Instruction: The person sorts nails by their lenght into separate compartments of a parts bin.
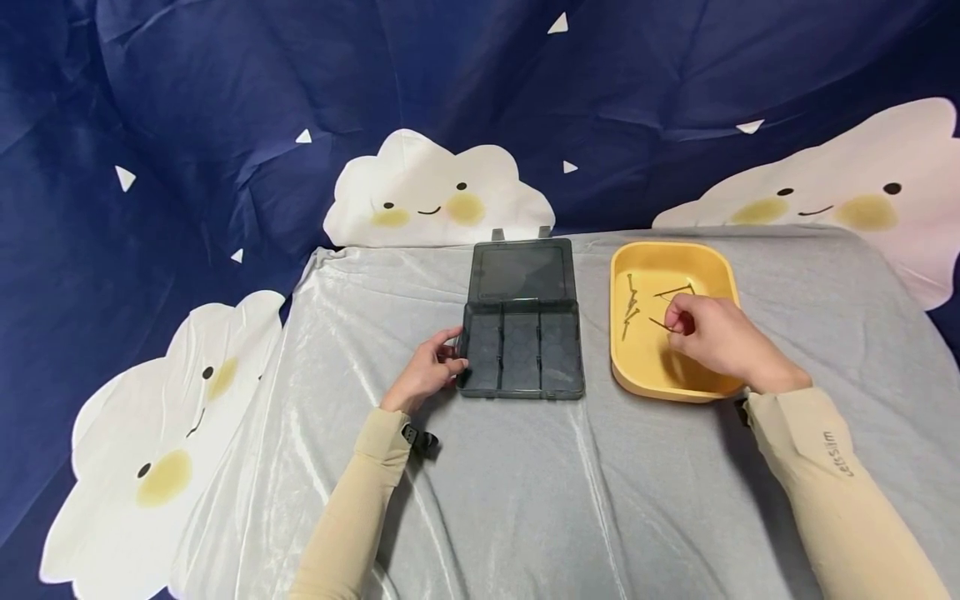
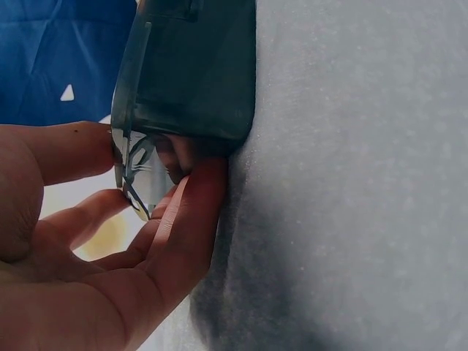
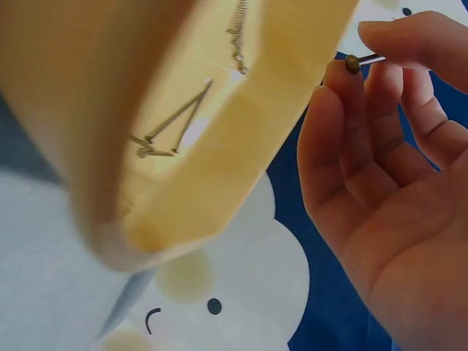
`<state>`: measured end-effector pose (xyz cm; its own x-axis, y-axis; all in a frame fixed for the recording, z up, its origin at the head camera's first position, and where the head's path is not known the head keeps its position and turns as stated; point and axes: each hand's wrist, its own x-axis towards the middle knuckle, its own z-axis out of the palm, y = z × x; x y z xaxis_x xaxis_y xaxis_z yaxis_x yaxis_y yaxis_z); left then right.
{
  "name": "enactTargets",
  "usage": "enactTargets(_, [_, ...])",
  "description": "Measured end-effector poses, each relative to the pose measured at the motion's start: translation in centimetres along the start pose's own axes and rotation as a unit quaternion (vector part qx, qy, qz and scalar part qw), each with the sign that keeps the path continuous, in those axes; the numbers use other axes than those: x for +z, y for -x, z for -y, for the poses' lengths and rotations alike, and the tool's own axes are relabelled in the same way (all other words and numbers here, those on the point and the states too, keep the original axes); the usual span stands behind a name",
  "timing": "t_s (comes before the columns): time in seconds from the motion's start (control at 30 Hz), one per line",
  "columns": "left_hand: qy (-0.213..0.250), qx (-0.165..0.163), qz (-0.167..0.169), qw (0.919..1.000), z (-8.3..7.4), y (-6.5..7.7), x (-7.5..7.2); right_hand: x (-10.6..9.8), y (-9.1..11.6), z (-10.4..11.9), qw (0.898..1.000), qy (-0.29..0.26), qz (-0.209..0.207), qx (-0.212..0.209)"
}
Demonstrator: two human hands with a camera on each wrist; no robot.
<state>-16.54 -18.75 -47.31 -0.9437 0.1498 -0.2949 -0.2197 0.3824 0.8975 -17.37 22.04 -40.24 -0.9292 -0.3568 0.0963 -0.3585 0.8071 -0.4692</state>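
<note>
A dark translucent compartment box (image 1: 519,393) lies on the cloth with its lid (image 1: 521,271) folded back and three long compartments showing. At its left side my left hand (image 1: 426,369) holds the wall, the thumb at the rim and the fingers lower down, as the left wrist view shows. My right hand (image 1: 712,333) is over the yellow bin (image 1: 675,387) and pinches a screw (image 3: 353,64) between thumb and fingertips. Several other long thin screws (image 1: 631,308) lie on the bin's floor, some crossed over each other (image 3: 175,121).
Grey velvety cloth (image 1: 517,492) covers the table in folds. The bin stands right of the box, a narrow strip of cloth between them. Behind hangs a dark blue curtain (image 1: 465,75) printed with white clouds (image 1: 438,187).
</note>
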Motion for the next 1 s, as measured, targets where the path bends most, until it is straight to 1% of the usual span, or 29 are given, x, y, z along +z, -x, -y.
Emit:
enactTargets(0.17, [-0.001,-0.002,-0.001,1.0000,-0.1,0.0,0.0,-0.3,-0.4,1.1,1.000,0.001,-0.021,0.002])
enactTargets(0.23, [-0.005,-0.002,-0.002,1.0000,-0.1,0.0,0.0,-0.4,-0.6,1.6,0.999,0.001,-0.037,-0.003])
enactTargets(0.4, [-0.005,0.002,-0.004,1.0000,-0.2,0.0,-0.1,-0.4,-1.1,2.7,0.995,-0.002,-0.090,-0.044])
enactTargets(0.5, [-0.001,0.001,-0.005,1.0000,-0.2,0.0,-0.1,-0.5,-1.4,3.4,0.991,-0.003,-0.115,-0.063])
enactTargets(0.7, [0.013,0.001,0.000,0.9999,-0.1,0.0,0.0,-0.4,-2.0,4.7,0.989,-0.016,-0.130,-0.064])
enactTargets(0.73, [0.015,0.001,0.004,0.9999,-0.5,0.3,-0.1,-0.3,-2.2,4.9,0.989,-0.022,-0.131,-0.064])
enactTargets(0.83, [0.015,0.002,0.004,0.9999,-0.4,0.3,-0.1,-0.1,-2.6,5.6,0.988,-0.036,-0.140,-0.060])
enactTargets(0.93, [0.012,0.001,0.005,0.9999,-0.4,0.3,-0.1,0.3,-3.2,6.4,0.984,-0.055,-0.158,-0.060])
enactTargets(0.97, [0.012,0.002,0.003,0.9999,0.0,0.1,-0.1,0.5,-3.3,6.6,0.982,-0.060,-0.166,-0.061])
enactTargets(1.0, [0.011,0.002,0.003,0.9999,0.0,0.1,-0.1,0.6,-3.5,6.8,0.981,-0.065,-0.172,-0.065])
